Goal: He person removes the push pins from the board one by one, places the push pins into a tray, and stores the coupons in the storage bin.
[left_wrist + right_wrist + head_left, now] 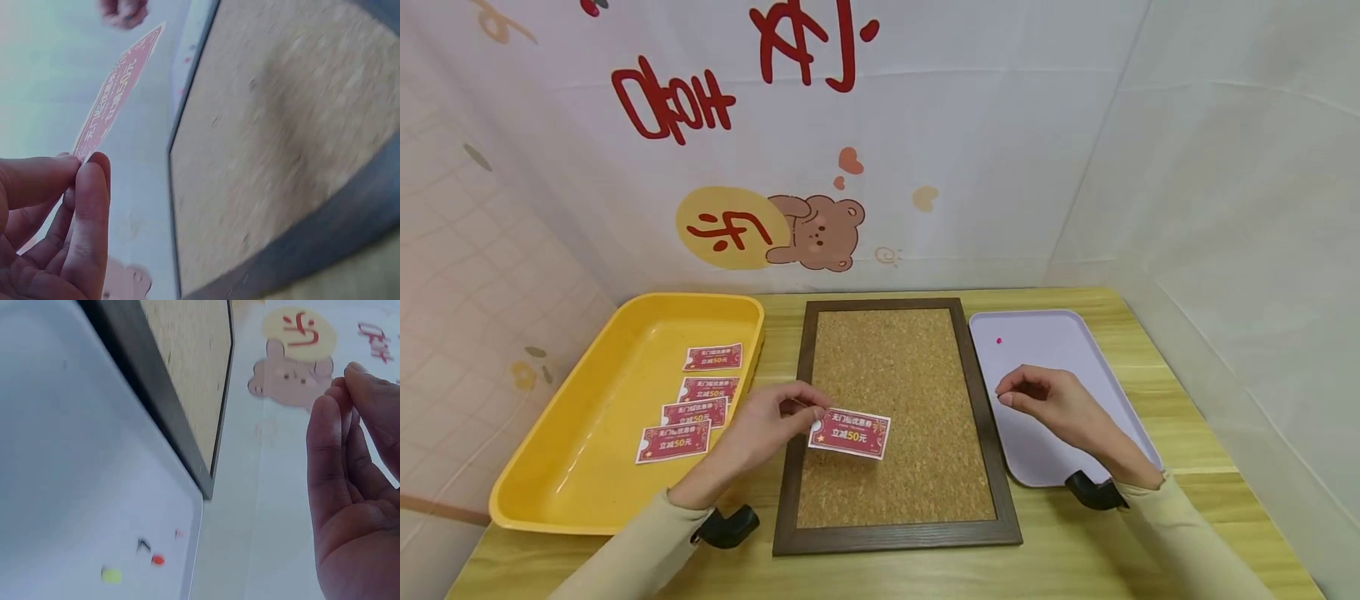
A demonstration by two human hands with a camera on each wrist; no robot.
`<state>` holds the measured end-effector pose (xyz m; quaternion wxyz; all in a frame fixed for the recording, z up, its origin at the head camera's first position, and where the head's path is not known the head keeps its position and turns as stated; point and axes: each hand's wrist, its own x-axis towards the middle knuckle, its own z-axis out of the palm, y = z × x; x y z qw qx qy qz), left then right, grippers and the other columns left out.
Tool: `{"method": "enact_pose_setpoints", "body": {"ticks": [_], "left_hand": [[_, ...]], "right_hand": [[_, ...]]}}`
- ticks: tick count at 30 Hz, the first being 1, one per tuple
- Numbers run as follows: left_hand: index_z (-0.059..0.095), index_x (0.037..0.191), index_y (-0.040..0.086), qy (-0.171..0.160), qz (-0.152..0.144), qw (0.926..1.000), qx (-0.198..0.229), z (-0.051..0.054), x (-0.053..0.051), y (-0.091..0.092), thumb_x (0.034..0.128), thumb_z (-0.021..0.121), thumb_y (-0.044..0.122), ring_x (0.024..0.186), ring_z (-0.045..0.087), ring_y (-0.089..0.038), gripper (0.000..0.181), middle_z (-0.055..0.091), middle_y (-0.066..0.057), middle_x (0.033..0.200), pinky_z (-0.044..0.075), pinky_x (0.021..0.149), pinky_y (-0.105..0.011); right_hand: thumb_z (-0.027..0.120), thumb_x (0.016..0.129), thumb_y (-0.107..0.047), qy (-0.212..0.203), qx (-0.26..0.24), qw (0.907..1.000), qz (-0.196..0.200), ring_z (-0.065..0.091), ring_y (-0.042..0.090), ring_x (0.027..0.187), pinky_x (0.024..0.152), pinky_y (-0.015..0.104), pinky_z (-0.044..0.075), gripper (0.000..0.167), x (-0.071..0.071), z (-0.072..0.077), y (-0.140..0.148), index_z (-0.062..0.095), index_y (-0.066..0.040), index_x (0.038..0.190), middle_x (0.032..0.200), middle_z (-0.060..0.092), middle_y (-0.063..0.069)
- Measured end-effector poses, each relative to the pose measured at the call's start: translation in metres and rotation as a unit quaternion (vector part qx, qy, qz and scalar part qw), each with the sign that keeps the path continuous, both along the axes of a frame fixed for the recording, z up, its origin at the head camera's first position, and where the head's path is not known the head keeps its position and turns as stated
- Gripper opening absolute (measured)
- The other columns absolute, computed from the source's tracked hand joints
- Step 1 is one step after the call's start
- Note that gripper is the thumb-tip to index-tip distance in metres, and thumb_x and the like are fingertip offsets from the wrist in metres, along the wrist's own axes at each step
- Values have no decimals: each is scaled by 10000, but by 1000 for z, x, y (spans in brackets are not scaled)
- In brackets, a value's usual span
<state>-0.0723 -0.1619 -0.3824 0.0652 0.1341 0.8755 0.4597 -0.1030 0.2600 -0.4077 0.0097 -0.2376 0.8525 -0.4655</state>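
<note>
My left hand (778, 421) pinches a red coupon (850, 433) by its left end, above the lower left of a brown-framed cork board (898, 400). In the left wrist view, thumb and forefinger grip the coupon (115, 94) at its edge, tilted up. Over the left side of the lilac tray (1093, 392), my right hand (1063, 408) has thumb and fingertips pinched together. A tiny bluish speck, apparently a pushpin (128, 18), shows at those fingertips in the left wrist view; it is mostly hidden. The right wrist view shows the same hand (356, 475) beside the tray.
To the left stands a yellow tray (580, 417) with several red coupons (673, 440) near its right wall. A few small pushpins (158, 559) in different colours lie in the lilac tray. A printed white curtain (985, 167) hangs behind the wooden table (1195, 425).
</note>
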Motion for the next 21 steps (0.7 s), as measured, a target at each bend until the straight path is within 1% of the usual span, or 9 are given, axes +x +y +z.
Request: {"method": "enact_pose_setpoints", "body": {"ticks": [2, 4, 8, 10, 11, 13, 16, 19, 21], "left_hand": [[770, 1059, 96, -11, 166, 9999, 8, 6, -2, -11, 1003, 680, 91, 809, 632, -202, 106, 722, -17, 965, 525, 669, -268], [770, 1066, 75, -2, 303, 9995, 100, 12, -4, -21, 999, 686, 85, 808, 649, -235, 108, 730, -42, 969, 531, 659, -274], [763, 1108, 41, -44, 615, 9981, 93, 22, -7, -45, 993, 703, 105, 843, 665, -251, 145, 735, -83, 1018, 548, 679, -269], [758, 1142, 32, -50, 792, 9968, 11, 25, -8, -58, 993, 711, 133, 866, 663, -259, 186, 728, -106, 1061, 549, 684, -254], [757, 1155, 38, -61, 877, 9961, -81, 26, -8, -65, 999, 707, 152, 888, 657, -264, 200, 725, -112, 1083, 552, 701, -247], [747, 1193, 32, -63, 1015, 9947, -172, 27, -9, -78, 1012, 693, 185, 924, 653, -282, 243, 718, -136, 1137, 557, 725, -228], [728, 1239, 22, -106, 1195, 9921, -353, 25, -10, -99, 1039, 656, 227, 969, 650, -286, 296, 705, -165, 1194, 557, 770, -208], [700, 1279, -7, -185, 1277, 9905, -485, 21, -13, -121, 1059, 619, 234, 956, 657, -260, 336, 708, -182, 1184, 557, 778, -205], [684, 1290, -35, -237, 1272, 9905, -458, 18, -15, -135, 1065, 607, 223, 931, 666, -214, 351, 713, -178, 1160, 558, 771, -203]], "right_hand": [[739, 955, -57, 24, 61, 9999, -115, 660, 86, 815, 717, 211, 538, 44, -3, -1, 8, 734, -82, 991, 936, 719, 34], [741, 954, -61, 56, 133, 9997, -216, 657, 90, 814, 703, 215, 532, 58, -6, -1, 15, 732, -106, 988, 946, 718, 29], [750, 952, -80, 113, 261, 9988, -407, 657, 32, 929, 688, 215, 521, 62, -11, -4, 25, 734, -135, 976, 974, 724, 36], [752, 953, -89, 129, 337, 9981, -501, 660, 16, 959, 685, 210, 524, 44, -13, -6, 29, 740, -126, 974, 991, 733, 43], [754, 952, -91, 149, 381, 9977, -541, 661, 12, 957, 685, 205, 524, 37, -14, -7, 31, 743, -119, 973, 993, 736, 45], [756, 949, -87, 196, 505, 9967, -605, 669, 39, 887, 674, 205, 524, 33, -16, -9, 34, 748, -108, 973, 995, 743, 38], [761, 939, -61, 218, 719, 9949, -677, 655, 71, 796, 647, 214, 518, 40, -20, -13, 38, 752, -83, 971, 970, 746, 25], [768, 928, -48, 203, 997, 9920, -746, 634, 72, 761, 636, 227, 511, 42, -24, -17, 42, 749, -69, 959, 945, 748, 9], [767, 927, -44, 190, 1192, 9897, -776, 622, 67, 748, 635, 234, 508, 42, -27, -19, 45, 745, -71, 949, 935, 747, 5]]}}
